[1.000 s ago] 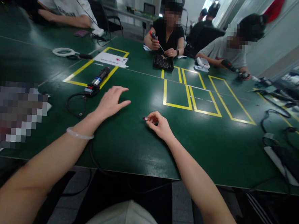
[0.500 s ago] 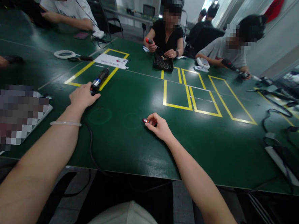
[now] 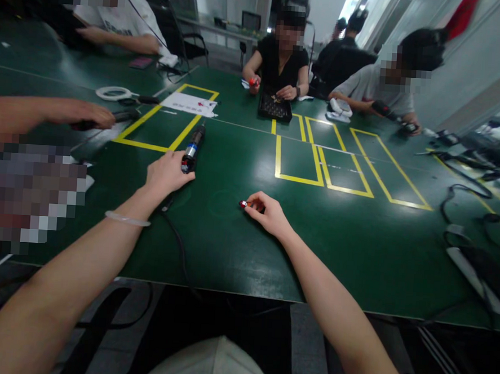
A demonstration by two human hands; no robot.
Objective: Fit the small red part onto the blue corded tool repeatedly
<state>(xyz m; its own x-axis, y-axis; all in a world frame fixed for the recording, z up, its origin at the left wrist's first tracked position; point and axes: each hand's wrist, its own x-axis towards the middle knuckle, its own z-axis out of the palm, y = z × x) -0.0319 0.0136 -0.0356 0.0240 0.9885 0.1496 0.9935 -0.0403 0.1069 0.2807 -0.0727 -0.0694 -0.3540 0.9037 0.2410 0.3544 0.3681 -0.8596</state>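
My left hand is closed round the rear end of a black corded electric screwdriver, which lies on the green table pointing away from me. Its black cable trails back past my wrist and over the table's near edge. My right hand rests on the table to the right and pinches a small red and black part at its fingertips.
Yellow tape rectangles mark the tabletop. Several other people sit around it with tools; a person's arm reaches in from the left. A black tray, a white sheet, a white ring and cables lie about.
My left hand reached left to the screwdriver, took hold of it and drew it right and nearer. My right hand stayed put with the small part. A person's arm came in at left.
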